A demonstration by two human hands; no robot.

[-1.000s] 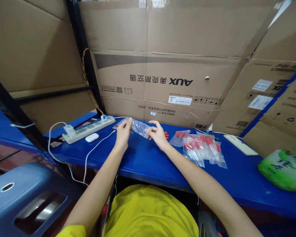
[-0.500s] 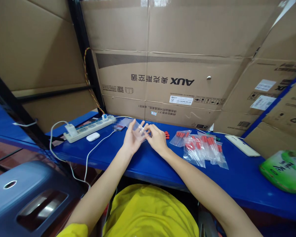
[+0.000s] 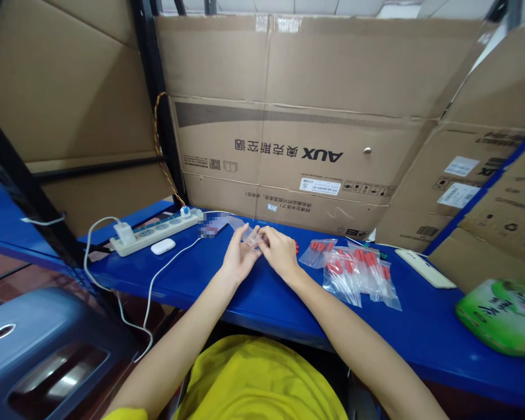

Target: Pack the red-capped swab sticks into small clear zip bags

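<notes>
Between my two hands is a small clear plastic bag, held above the blue table. The fingers of my left hand are closed on its left side. My right hand pinches the bag's other side, its fingertips close to those of the left. Just beyond my right hand, small red pieces lie partly hidden by it. Farther right, several clear bags with red pieces inside lie in an overlapping pile.
At the left are a white power strip, a white earbud case and a white cable. A phone-like pale slab and a green container lie at the right. Cardboard walls the back; a grey-blue stool stands left.
The bag looks more gathered between my fingers, and my left fingers have curled in closer. My view has tilted up slightly, showing more above the cardboard.
</notes>
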